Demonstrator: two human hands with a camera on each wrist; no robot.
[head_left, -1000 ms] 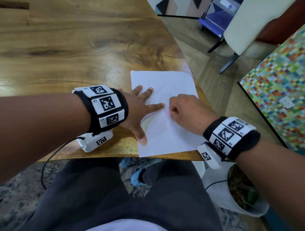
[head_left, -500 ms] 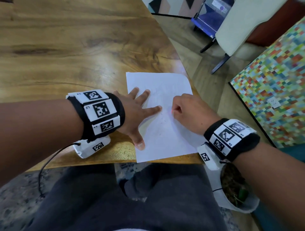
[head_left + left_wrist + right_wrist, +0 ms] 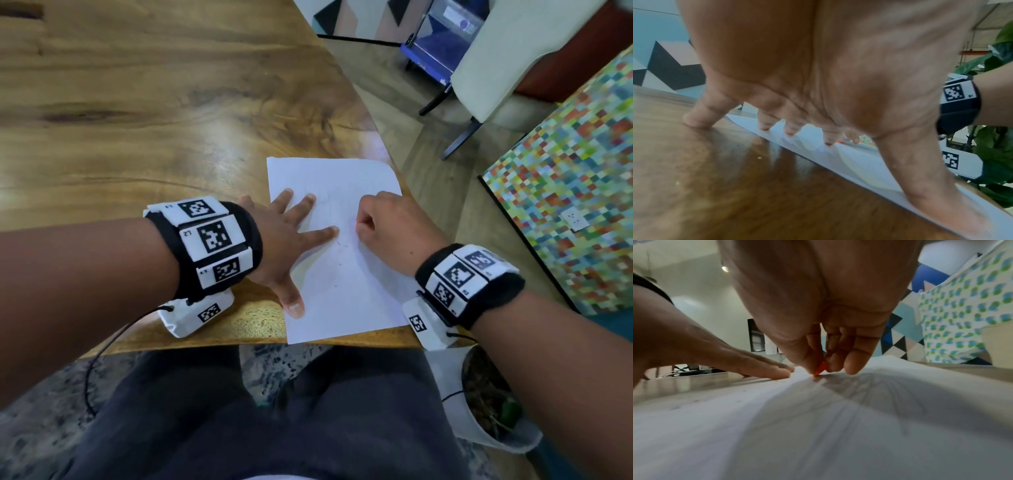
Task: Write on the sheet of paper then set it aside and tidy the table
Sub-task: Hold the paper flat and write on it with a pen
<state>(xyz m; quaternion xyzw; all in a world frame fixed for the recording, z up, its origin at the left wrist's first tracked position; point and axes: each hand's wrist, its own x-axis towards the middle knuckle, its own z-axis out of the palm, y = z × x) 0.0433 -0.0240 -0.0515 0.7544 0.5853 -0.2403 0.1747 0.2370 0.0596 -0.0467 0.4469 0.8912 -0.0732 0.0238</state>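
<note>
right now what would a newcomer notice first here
The white sheet of paper lies at the near right corner of the wooden table. The left hand presses it flat with spread fingers, while the right hand pinches a small orange writing tip against the page.

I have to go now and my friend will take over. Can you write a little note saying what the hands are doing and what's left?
Left hand: flat, fingers spread, pressing the sheet of paper onto the wooden table.
Right hand: fingers pinch a small orange writing tool, its tip touching the paper.
The sheet lies at the table's near right corner, by the edge.
Done: only a few faint marks show on the paper.
Left: finish writing, set the sheet aside, tidy the table.
</note>
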